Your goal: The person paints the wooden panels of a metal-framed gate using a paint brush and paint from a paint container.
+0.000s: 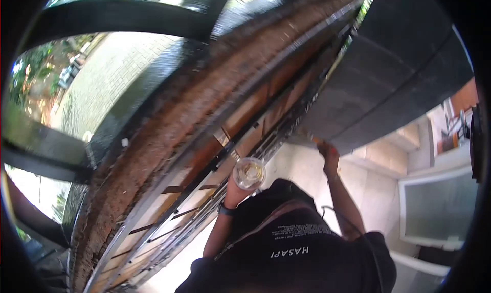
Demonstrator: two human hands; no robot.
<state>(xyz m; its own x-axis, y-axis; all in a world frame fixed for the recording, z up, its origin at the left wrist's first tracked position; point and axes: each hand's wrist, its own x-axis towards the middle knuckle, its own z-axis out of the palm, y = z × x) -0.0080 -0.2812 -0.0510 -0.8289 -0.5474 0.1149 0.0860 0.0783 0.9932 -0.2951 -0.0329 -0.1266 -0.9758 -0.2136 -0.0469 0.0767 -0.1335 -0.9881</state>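
Note:
My left hand (pixel 236 194), with a dark band at the wrist, is wrapped round a clear cup (pixel 249 173). Some pale yellowish liquid shows inside the cup, which is beside the slatted edge of a metal gate frame (pixel 225 157). Further right, my right hand (pixel 330 158) is closed on a small paintbrush (pixel 306 135). The brush's bristle end lies right at the lower edge of a large dark panel (pixel 381 73), overlapping it in this view.
A rusty brown ledge (pixel 174 124) runs diagonally along the gate, with black bars (pixel 117 19) beyond it. Outside is a paved driveway (pixel 112 68). Pale steps (pixel 383 157) and a white-framed glass panel (pixel 434 206) stand at the right, and a thin cable (pixel 353 224) hangs by my right arm.

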